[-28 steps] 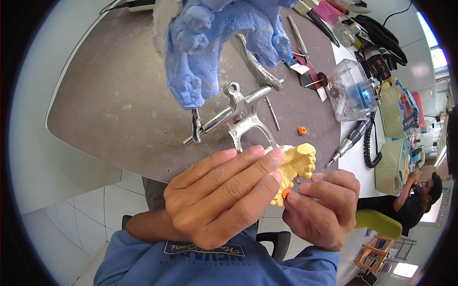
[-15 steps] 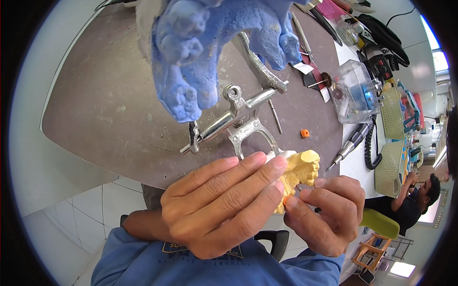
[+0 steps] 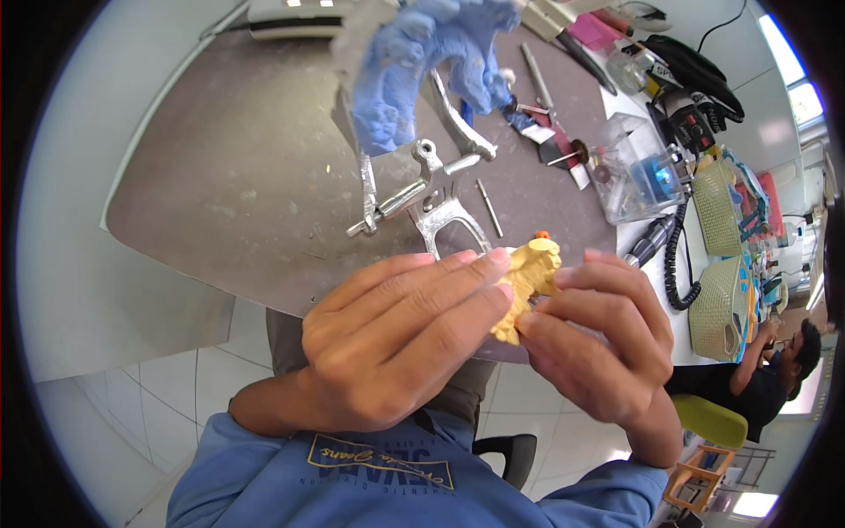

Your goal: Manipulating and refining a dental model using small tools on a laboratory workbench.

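My left hand (image 3: 405,334) is closed round a yellow dental cast (image 3: 534,271), its fingers lying over the cast's left side. Against the cast's near right edge, the thumb and fingers of my right hand (image 3: 607,339) are pinched together. A small orange piece showed at that thumb tip a moment ago; now it is almost wholly hidden. The cast sits at the near end of a metal articulator (image 3: 456,214). At its far end a blue dental cast (image 3: 387,101) stands raised. Just beyond the yellow cast is another small orange piece (image 3: 541,235), partly covered.
On the brown bench mat (image 3: 238,176) lie a thin metal rod (image 3: 489,208) and several tools. To the right are a clear plastic box (image 3: 620,189), a handpiece (image 3: 653,239) with coiled cord, and green baskets (image 3: 715,312). Another person (image 3: 761,378) sits farther right.
My view has shifted, so the blue cast looks smaller and farther away. My hands and the yellow cast appear slightly higher. The right fingers have closed further over the cast's edge.
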Motion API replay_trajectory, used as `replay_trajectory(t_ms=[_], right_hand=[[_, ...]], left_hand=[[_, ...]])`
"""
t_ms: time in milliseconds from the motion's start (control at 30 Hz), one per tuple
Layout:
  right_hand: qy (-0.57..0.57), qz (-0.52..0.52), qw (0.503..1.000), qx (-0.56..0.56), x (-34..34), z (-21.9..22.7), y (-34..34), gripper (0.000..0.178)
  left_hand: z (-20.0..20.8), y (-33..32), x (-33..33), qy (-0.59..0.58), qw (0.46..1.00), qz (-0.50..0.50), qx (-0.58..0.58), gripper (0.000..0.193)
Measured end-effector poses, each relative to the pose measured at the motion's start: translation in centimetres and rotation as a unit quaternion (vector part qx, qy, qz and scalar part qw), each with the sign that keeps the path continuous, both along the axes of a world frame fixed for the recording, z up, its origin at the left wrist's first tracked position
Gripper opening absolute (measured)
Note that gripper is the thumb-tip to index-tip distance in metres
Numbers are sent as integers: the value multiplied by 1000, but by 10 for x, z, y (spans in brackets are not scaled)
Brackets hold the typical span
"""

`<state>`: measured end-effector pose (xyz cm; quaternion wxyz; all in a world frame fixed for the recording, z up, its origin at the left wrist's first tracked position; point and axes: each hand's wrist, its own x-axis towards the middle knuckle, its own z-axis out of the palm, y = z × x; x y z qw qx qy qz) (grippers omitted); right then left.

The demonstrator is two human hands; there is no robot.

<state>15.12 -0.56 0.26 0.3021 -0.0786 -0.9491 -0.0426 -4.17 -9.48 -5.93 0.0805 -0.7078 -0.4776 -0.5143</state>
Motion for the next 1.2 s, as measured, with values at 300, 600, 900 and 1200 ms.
replay_trajectory(t_ms=[300, 600, 900, 1200], right_hand=[[143, 32, 980, -135, -9, 24, 11, 35], [42, -138, 984, -103, -15, 52, 85, 8], [-32, -176, 977, -117, -11, 60, 93, 11], [-97, -215, 964, -121, -3, 81, 115, 13]], left_hand=[[22, -4, -11, -152, 986, -44, -56, 46], [37, -15, -43, -331, 929, -114, -117, 43], [24, -11, -64, -390, 910, -120, -69, 59], [12, -21, -71, -325, 924, -177, -93, 40]])
